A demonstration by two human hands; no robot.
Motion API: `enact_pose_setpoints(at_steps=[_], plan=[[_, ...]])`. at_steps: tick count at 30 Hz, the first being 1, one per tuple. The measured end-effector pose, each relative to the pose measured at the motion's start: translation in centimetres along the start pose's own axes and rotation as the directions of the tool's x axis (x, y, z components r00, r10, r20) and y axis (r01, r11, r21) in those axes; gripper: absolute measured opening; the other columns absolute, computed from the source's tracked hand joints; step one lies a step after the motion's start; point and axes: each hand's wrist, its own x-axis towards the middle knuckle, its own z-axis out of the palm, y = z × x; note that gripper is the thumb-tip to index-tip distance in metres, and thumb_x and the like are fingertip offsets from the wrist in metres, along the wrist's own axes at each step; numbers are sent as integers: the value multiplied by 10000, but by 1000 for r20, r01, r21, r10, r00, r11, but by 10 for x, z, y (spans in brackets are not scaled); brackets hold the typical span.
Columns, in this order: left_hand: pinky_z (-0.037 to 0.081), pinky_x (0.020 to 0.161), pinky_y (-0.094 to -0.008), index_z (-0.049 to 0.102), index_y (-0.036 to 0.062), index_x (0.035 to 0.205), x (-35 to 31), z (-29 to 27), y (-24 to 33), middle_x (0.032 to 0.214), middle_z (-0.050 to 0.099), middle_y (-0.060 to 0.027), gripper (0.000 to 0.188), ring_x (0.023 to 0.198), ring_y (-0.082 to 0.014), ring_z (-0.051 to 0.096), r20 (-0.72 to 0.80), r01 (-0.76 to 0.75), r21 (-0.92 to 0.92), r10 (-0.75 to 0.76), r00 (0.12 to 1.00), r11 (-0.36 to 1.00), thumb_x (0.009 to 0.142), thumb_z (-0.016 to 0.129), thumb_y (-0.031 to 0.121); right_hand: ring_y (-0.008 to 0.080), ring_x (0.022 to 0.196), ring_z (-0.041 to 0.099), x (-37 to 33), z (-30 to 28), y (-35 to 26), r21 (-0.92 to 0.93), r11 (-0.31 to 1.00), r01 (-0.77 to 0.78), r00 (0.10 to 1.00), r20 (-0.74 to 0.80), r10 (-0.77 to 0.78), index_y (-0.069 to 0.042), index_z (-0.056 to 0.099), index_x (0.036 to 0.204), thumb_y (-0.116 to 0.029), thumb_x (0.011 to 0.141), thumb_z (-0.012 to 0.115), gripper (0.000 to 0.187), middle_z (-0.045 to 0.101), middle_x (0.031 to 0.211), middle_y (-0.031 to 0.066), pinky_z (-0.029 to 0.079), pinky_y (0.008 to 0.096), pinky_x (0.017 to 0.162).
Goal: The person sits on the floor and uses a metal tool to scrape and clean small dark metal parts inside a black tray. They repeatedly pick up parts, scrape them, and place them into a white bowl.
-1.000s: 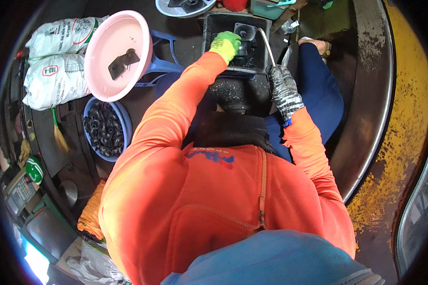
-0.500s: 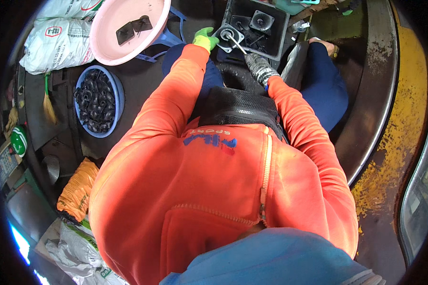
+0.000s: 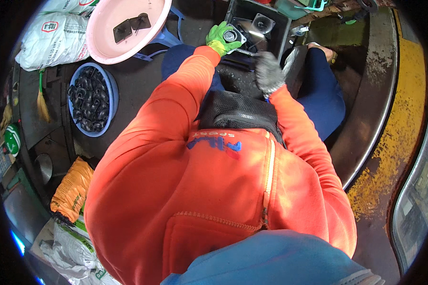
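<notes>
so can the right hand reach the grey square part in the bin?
Likely yes: the right hand is just off the near side of the bin, open on top, and the grey square part looks mostly uncovered. Blur hides whether that hand holds anything.

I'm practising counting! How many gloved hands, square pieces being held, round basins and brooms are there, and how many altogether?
Gloved hands: 2 (left hand, right hand)
Held square piece: 1
Round basins: 2 (pink basin, blue basin)
Broom: 1
Total: 6

Grey square-flanged part point(image 3: 231, 36) — round ringed centre, in left hand point(image 3: 217, 38), beside black bin point(image 3: 284, 36)
</notes>
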Motion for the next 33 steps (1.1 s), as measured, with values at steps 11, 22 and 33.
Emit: enact_pose_setpoints(at_steps=[11,22,33], plan=[[352,961,-420,579,126,1099,-4,2,2,1210,508,-156,699,1091,-364,460,-32,4,35,-3,999,999,510,791,436,361,851,572,-5,-9,-12,-187,980,74,997,30,-69,10,546,962,-221,917,333,318,578,902,198,464,461,701],[371,877,-458,581,150,1073,-2,12,-11,1119,536,-131,680,1026,-362,464,-130,-106,22,108,986,994,492,804,425,367,1016,530,-2,-1,1,-97,991,-89,959,262,112,-15,512,1099,-302,932,283,404,538,1113,213,427,445,854],[390,881,-421,581,124,1041,-1,2,1,1035,586,-97,694,985,-341,525,-199,-185,69,195,961,980,471,797,455,378,1052,499,2,16,13,51,963,-264,947,204,249,6,520,1076,-392,938,262,494,533,1107,254,402,460,875]])
